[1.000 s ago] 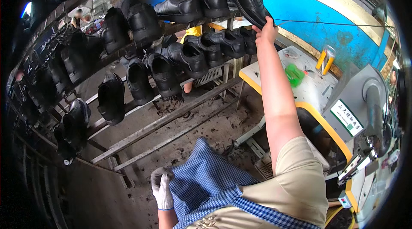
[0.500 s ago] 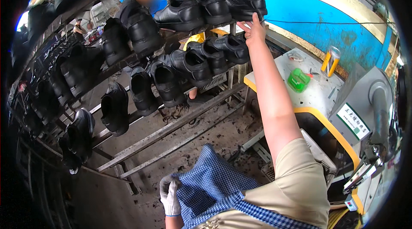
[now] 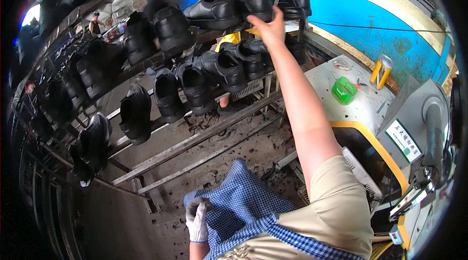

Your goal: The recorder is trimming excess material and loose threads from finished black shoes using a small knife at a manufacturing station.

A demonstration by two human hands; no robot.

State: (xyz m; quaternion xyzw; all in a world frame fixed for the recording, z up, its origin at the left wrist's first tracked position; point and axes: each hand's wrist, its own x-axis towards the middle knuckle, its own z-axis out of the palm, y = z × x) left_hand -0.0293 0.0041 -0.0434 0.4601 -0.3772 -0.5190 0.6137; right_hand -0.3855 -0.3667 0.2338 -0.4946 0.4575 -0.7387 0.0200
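My bare right hand point(image 3: 271, 30) reaches up to the shoe rack with thumb and fingers spread. Its fingertips are just below a black shoe point(image 3: 257, 0) in the upper row; whether they touch it is unclear. Another black shoe point(image 3: 294, 2) stands at the right end of that row, and one more black shoe point(image 3: 212, 12) lies to the left. Behind my wrist, the lower row's shoes are partly hidden. My left hand point(image 3: 197, 220), in a white glove with grey fingertips, is low in front of the blue checked apron point(image 3: 239, 194). Its fingers are curled; what they hold, if anything, is hidden.
Metal rack rails point(image 3: 195, 150) slant across the left, bearing several more black shoes. On the right, a white worktable point(image 3: 321, 79) holds a green container point(image 3: 344, 90) and a yellow cylinder point(image 3: 381, 72). A grey machine point(image 3: 414, 114) stands beside it. Scraps litter the floor.
My right hand has moved left and slightly down, away from the shoe at the row's right end. My gloved left hand stays low by the apron. The view has shifted slightly.
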